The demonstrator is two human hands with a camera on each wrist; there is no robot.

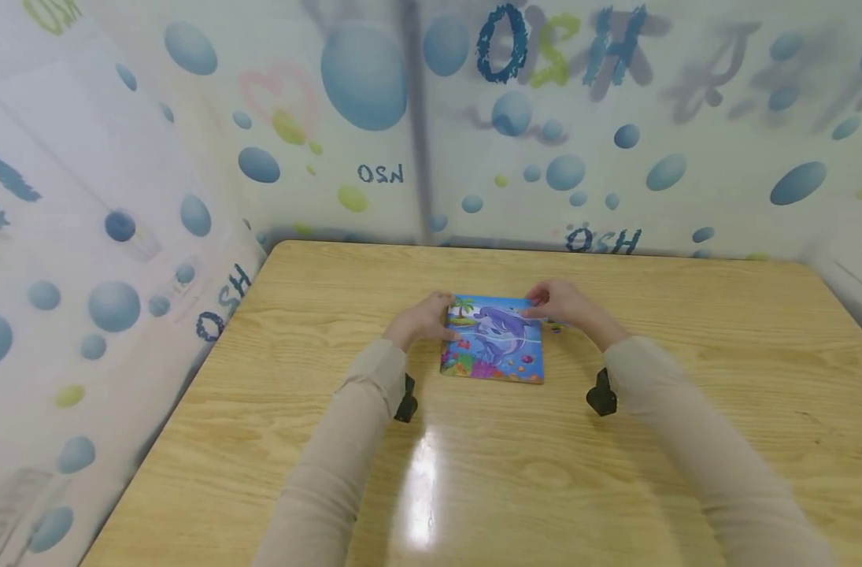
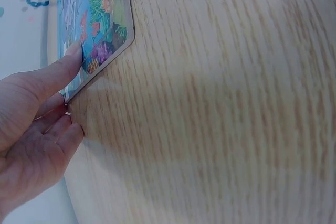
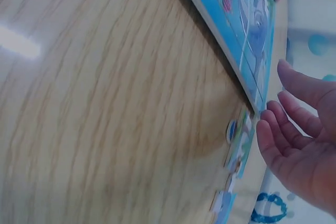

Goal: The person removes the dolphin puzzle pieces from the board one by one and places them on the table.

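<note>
A square dolphin puzzle board (image 1: 494, 358) lies on the wooden table, with a light seam running across its blue sea picture. My left hand (image 1: 419, 321) grips its left edge. In the left wrist view the thumb (image 2: 68, 64) presses on the picture while the other fingers sit at the edge below. At the board's far right corner is my right hand (image 1: 567, 303). Seen from the right wrist, its fingertips (image 3: 264, 129) are right at the corner, loosely bent, and the thumb stands raised away from the board.
Several loose puzzle pieces (image 3: 240, 142) lie on the table beside the board's right corner, partly hidden by the right hand in the head view. The wooden table (image 1: 501, 472) meets a wall covering (image 1: 473, 157) printed with blue bubbles along its back and left.
</note>
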